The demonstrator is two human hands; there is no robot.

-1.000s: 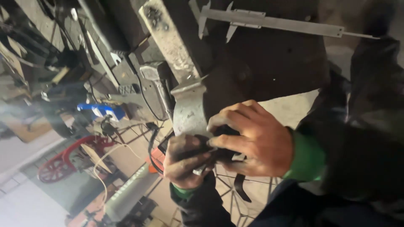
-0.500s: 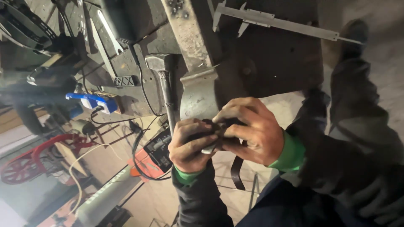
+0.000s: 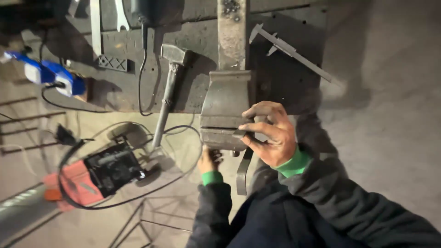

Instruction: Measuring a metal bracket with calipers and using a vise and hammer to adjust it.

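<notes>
Head view. A bench vise (image 3: 226,110) was fixed at the near edge of a dark steel workbench (image 3: 294,87), its jaws overhanging the edge toward the person. The right hand (image 3: 271,135) rested against the right side of the vise jaws, fingers bent around a small dark piece (image 3: 240,134) at the jaw line; thumb and forefinger pinched it, so the hand was grasping that piece. The piece sat at the gap between the two jaws, touching them. The left hand (image 3: 209,160) was below the vise, beside the vise handle (image 3: 243,170), which hung down from the screw. Its fingers were curled, but whether they gripped anything could not be told, since the vise body hid them.

On the bench, a hammer (image 3: 169,92) lay with its head on the plate and its handle projecting past the edge. A vernier caliper (image 3: 289,51) lay right of the vise, well apart from both hands. A red and black welding machine (image 3: 98,177) stood on the floor at lower left, with black cable (image 3: 138,200) looped about it.
</notes>
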